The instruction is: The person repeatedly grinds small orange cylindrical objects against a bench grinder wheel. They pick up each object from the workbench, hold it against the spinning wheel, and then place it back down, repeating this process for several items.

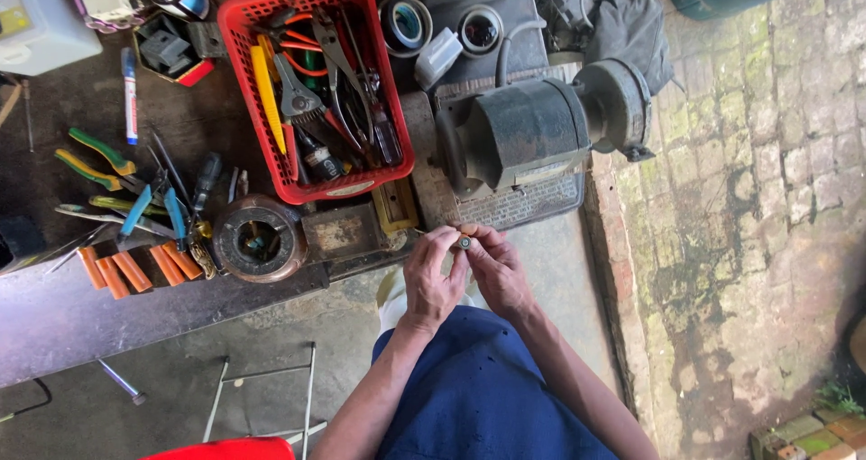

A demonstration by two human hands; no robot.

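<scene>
Your left hand (431, 280) and right hand (496, 271) meet just above your lap, over the blue cloth (478, 397) of your clothing, and between them they pinch a small dark ring-shaped part (465, 242). The fingers of both hands are curled in close around it, thumbs and forefingers nearly touching each other, so only its round face shows; how firm the hold is I cannot tell. You have nothing under it but your knees and the bare concrete floor (271, 352), so if your grip slips the part would likely drop, roll and be hard to find, perhaps toward the gap beside the mossy brick paving (749, 198) on your right.

Just beyond your hands sits the edge of the dark workbench (54, 325). The copper wire coil (260, 237) lies close to that edge, and the orange-handled tools (135, 269) beside it hang near the lip; a nudge from your left elbow could tip them off.

Straight ahead of your fingers stands the heavy grey electric motor (532, 131) on its mat. Leaning forward could bring your knuckles against its housing.

Farther back, the red basket (397, 144) is crammed with pliers and cutters, handles and points sticking up, so reaching in blind risks a jab. Tape rolls (406, 23) lie behind it.
</scene>
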